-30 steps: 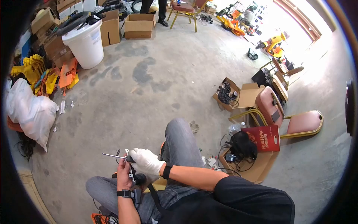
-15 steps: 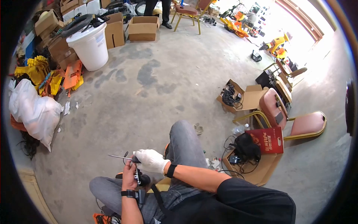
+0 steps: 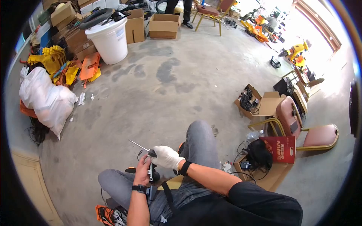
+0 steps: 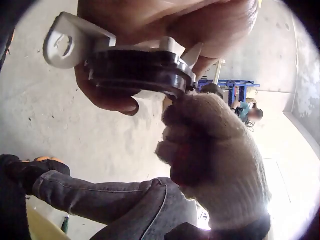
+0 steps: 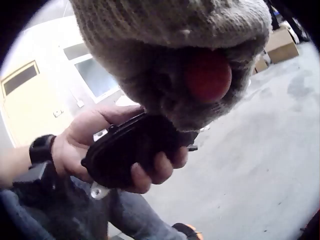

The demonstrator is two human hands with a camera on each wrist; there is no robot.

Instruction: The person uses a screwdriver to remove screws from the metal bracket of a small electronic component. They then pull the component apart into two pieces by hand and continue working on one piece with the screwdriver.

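While the black casing point(image 5: 122, 155) is held up above the floor point(image 3: 151, 113), the grip of your left hand point(image 3: 142, 170) is curled about its edge, with fingertips point(image 5: 162, 169) bent over one broad face. Just beside the casing, your right hand point(image 3: 166, 157), in a knitted white glove point(image 5: 170, 25), has its grip wrapped round the handle of a screwdriver point(image 3: 139, 145); a red end shows in the fist, and the shaft points out past the casing. (Whether the shaft touches the casing, I cannot tell.)

You should find the casing light and stiff, probably hard plastic, and its slightly glossy shell may slide on bare skin. Take hold along the rim, thumb against one side and several fingers across the other, rather than pressing the middle, which could be thin enough to flex. Pale tabs point(image 4: 80, 37) with holes stick out from the casing's edge; they look like stiff metal, but they might bend or bite your fingers, so don't let them carry the weight. Your screwdriver looks rigid and easy to steer by its handle, though the glove's loose knit could snag on those tabs.
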